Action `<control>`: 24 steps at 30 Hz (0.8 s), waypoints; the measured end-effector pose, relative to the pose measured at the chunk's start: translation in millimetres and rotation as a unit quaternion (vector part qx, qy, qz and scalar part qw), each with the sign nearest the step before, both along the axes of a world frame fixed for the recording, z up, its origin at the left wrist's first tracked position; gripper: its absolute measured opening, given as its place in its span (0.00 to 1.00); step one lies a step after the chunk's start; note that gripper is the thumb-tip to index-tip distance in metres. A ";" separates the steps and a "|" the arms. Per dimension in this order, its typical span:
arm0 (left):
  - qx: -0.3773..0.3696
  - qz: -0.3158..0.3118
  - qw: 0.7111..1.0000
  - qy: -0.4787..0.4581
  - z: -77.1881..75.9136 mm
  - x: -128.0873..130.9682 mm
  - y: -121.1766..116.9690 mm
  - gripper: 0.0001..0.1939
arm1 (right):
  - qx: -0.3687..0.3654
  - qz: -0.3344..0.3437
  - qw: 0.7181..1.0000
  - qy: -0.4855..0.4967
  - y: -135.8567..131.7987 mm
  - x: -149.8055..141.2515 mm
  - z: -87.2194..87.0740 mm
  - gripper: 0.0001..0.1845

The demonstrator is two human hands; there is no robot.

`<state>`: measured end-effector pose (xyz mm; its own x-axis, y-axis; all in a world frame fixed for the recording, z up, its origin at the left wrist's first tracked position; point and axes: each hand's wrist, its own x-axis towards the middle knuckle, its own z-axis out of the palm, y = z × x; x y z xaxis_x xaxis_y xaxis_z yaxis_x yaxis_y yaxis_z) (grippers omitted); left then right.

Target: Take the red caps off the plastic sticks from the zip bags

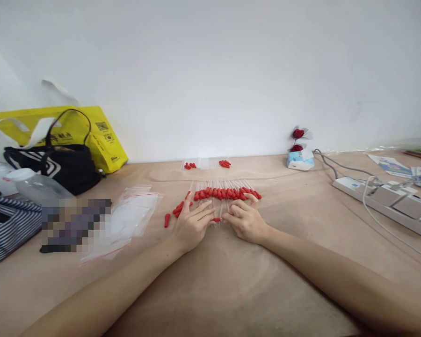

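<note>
A small red rubber bulb (216, 219) lies crosswise between my two hands. My left hand (194, 224) has its thumb and fingertips closed at the bulb's left end, with the index finger stretched forward. Curled fingers of my right hand (247, 221) meet at the bulb's other end; what they pinch is too small to make out. Just beyond both hands is a row of clear thin droppers (222, 183) with red bulbs (228, 193) on their near ends. Loose red bulbs (167, 220) lie left of my left hand.
Clear zip bags (135, 213) lie to the left, near a black bag (66, 164) and a yellow bag (108, 140). Small bags of red bulbs (225, 164) rest by the wall. A tissue pack (300, 160) and a power strip (347, 185) with cables are on the right.
</note>
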<state>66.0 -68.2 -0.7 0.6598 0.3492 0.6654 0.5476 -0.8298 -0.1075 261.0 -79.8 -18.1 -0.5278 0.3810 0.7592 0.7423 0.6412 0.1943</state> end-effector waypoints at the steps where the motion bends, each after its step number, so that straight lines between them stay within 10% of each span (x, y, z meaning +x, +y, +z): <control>1: 0.001 -0.001 1.000 0.004 0.4 -0.4 -0.4 0.09 | 0.005 0.002 1.000 0.001 -0.3 -0.1 0.0 0.10; 24: -0.019 -0.045 0.998 0.031 -0.5 -3.0 -6.1 0.12 | 0.001 0.064 0.997 0.045 -3.5 -1.2 0.2 0.08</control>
<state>63.0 -74.3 -1.2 0.7287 0.3114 0.6099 0.4648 -0.8790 -0.1065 259.8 -83.3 -18.0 -0.5019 0.3139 0.8059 0.6695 0.7309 0.1323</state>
